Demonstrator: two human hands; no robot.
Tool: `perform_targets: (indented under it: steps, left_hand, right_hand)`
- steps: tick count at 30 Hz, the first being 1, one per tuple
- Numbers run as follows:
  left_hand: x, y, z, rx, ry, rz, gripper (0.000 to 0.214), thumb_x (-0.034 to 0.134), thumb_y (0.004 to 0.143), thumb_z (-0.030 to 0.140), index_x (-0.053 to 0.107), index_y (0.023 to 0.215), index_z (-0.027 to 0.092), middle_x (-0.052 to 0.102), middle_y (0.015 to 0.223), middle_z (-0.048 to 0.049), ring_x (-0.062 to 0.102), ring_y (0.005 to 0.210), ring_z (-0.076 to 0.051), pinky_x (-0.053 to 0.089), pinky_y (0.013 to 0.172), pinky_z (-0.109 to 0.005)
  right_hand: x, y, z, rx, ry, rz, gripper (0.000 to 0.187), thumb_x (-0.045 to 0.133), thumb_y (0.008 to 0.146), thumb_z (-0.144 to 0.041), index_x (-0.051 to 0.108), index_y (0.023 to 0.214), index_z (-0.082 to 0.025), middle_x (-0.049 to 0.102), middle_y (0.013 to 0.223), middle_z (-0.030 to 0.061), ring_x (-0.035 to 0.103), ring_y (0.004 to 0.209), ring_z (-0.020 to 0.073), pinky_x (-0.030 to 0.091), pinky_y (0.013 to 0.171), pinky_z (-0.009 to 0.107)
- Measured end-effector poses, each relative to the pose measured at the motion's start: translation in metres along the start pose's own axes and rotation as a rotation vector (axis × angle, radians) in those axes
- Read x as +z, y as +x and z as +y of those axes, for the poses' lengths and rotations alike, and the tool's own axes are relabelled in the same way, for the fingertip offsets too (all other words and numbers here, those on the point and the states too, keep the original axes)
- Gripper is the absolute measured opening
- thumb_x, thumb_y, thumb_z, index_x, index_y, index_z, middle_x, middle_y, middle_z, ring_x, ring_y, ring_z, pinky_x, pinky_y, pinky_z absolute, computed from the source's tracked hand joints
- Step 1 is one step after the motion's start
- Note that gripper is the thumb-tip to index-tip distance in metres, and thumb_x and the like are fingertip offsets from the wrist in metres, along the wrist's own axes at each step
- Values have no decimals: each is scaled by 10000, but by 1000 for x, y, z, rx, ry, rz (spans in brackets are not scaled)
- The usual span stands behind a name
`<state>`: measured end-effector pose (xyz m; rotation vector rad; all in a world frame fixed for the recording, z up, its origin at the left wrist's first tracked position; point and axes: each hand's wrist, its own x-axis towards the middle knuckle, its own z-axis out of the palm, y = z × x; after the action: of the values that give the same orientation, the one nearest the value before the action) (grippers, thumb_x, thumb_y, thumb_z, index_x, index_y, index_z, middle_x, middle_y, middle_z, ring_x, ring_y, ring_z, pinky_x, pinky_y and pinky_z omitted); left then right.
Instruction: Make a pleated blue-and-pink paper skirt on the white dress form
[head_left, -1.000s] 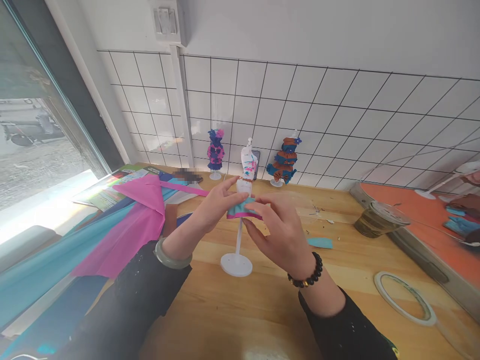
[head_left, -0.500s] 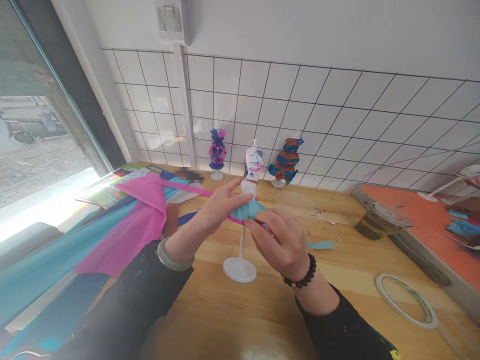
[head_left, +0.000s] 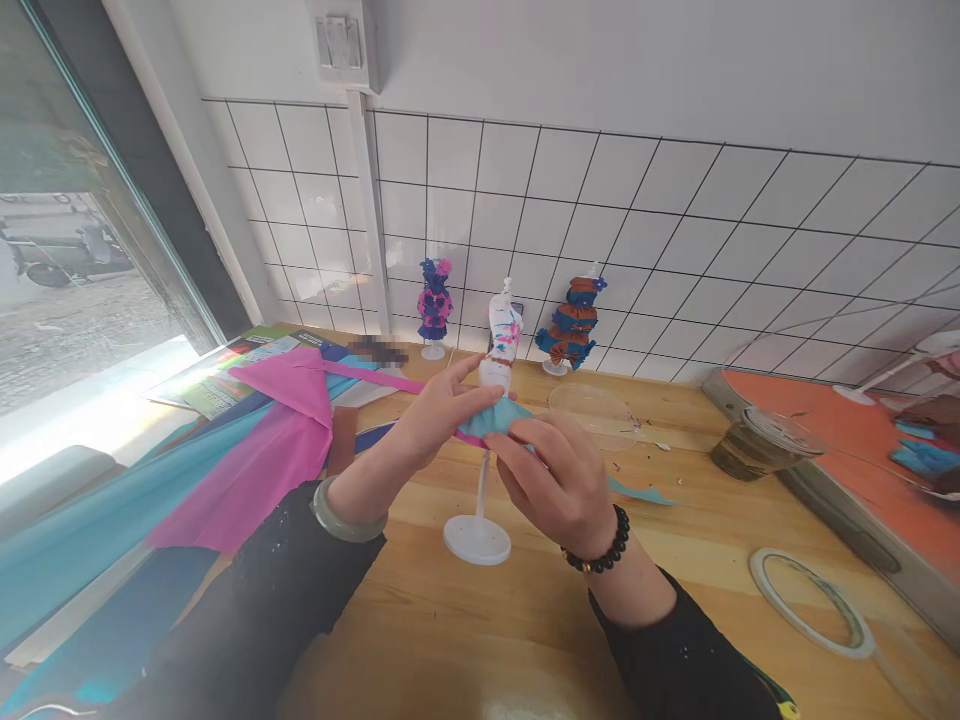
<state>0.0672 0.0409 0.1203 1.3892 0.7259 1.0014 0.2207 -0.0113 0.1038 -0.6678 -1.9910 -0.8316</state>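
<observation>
A small white mannequin (head_left: 501, 335) with pink and blue marks stands on a thin post and round base (head_left: 477, 539) at the middle of the wooden table (head_left: 465, 620). A teal paper strip with a pink edge (head_left: 499, 416) wraps its waist. My left hand (head_left: 442, 408) pinches the strip against the mannequin's left side. My right hand (head_left: 555, 475) is closed on the strip's other end, just right of the post.
Two dressed mannequins (head_left: 434, 300) (head_left: 571, 322) stand by the tiled wall. Pink and teal paper sheets (head_left: 255, 450) lie at left. A clear lid (head_left: 592, 405), a drink cup (head_left: 754, 442), a tape ring (head_left: 810, 602) and an orange tray (head_left: 847, 440) sit at right.
Both hands have gathered the teal strip tighter round the mannequin's waist; my right hand has curled and dropped slightly. The mannequin has barely shifted.
</observation>
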Motion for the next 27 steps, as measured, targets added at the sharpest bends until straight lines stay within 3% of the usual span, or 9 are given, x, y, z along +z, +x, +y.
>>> perform_targets:
  steps: [7,13,19,23,27]
  left_hand:
    - [1,-1,-3,-28,-70,-30,772,656,742,382,294,1395,188,655,1083,-129,630,918,-240,480,733,-330]
    - [-3,0,-2,22,-40,-35,750,624,778,380,267,1407,181,650,1088,-137,622,934,-238,481,771,-353]
    - [-12,-2,0,115,3,-190,787,608,801,366,158,1438,257,644,1105,-113,619,939,-231,479,793,-363]
    - [-13,-3,-1,178,38,-243,754,605,806,352,191,1431,268,644,1056,-83,594,995,-233,477,805,-340]
    - [-13,-5,-1,210,67,-297,744,600,812,336,193,1432,273,618,1107,-93,575,1033,-240,475,813,-331]
  right_hand:
    - [2,-5,1,11,1,1,172,527,812,-79,614,885,-207,584,759,43,510,661,141,418,577,293]
    - [-1,-1,0,23,150,2,193,564,751,-72,584,894,-200,594,801,53,545,712,165,440,596,316]
    - [-16,7,8,442,376,112,150,567,784,-205,561,934,-213,608,910,82,585,889,224,472,752,406]
    - [-20,9,16,708,547,-140,114,561,832,-292,593,909,-215,664,921,64,600,883,203,468,793,384]
    - [-20,8,19,832,713,-295,162,590,818,-353,611,875,-203,677,883,52,608,891,197,473,794,360]
